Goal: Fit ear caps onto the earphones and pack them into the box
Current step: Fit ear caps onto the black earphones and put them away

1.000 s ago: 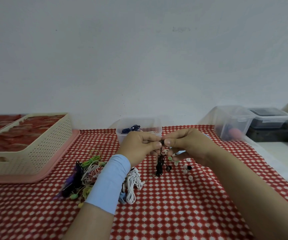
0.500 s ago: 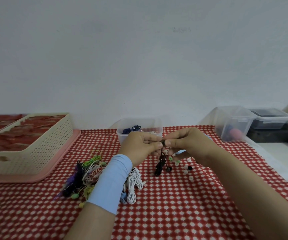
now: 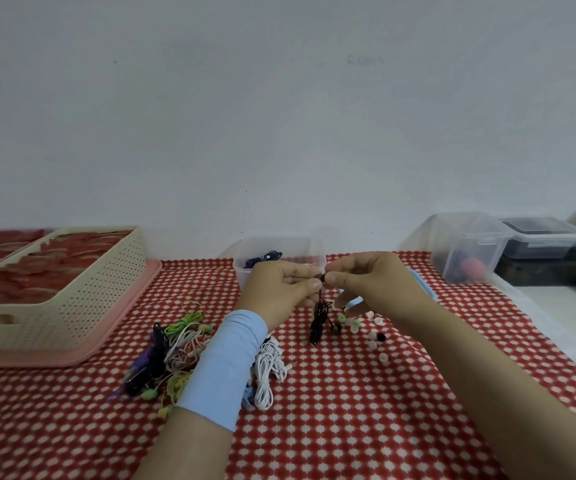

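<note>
Fingertips [image 3: 332, 279] of both hands are pinched together on one black earbud [image 3: 323, 278], left hand [image 3: 279, 289] vs right hand [image 3: 376, 282]; cap can't be told from bud, too small. Vs 1 s ago: pinch pt is raised slightly, black cable [image 3: 318, 318] is lifted w/ it, nothing else is shifted. Cap prob. being seated, not done. Loose ear caps [image 3: 372, 336] are left on cloth [image 3: 348, 410]. Box [image 3: 245, 268] is sited behind hands, blue set [image 3: 262, 257] inside.
</note>
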Demonstrator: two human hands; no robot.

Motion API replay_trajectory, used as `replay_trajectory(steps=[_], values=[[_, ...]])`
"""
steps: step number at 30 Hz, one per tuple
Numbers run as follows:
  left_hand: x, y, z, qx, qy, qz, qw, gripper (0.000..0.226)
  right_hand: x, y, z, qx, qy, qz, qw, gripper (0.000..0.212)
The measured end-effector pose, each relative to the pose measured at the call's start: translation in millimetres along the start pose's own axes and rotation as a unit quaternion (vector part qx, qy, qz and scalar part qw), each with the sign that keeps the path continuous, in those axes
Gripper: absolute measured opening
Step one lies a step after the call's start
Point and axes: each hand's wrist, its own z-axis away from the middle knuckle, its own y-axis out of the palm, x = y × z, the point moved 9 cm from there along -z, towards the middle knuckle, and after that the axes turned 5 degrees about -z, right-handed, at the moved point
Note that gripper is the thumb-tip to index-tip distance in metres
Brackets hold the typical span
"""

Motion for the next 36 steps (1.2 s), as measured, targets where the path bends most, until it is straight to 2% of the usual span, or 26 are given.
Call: replay_trajectory(steps=[7,14,19,27,36], values=[[-0.3,-2.2,0.0,0.002,0.009,-0.033,0.999,0.02,1.8,4.9,2.9,0.032,0.0,-0.006,0.999,0.006],[-0.6,-0.3,0.2,-0.001,0.012,-0.036,0.999,0.017,6.2,3.6,1.7,0.0,-0.052,0.01,0.999,0.008],[2.0,-1.5,1.6,0.001,-0.002,-0.008,1.0,0.02,12.4,7.8,2.0,0.016,-0.098,0.068,0.993,0.012],[3.5,1.5,4.0,0.042,-0.013,0.06,0.997,0.018,1.3,7.3,5.2,0.09,0.003,-0.045,0.995,0.02],[-8.3,7.7,7.9,0.089,0.025,0.024,0.995,0.019,-8.9,10.9,5.0,0.117,0.06,-0.092,0.987,0.015]])
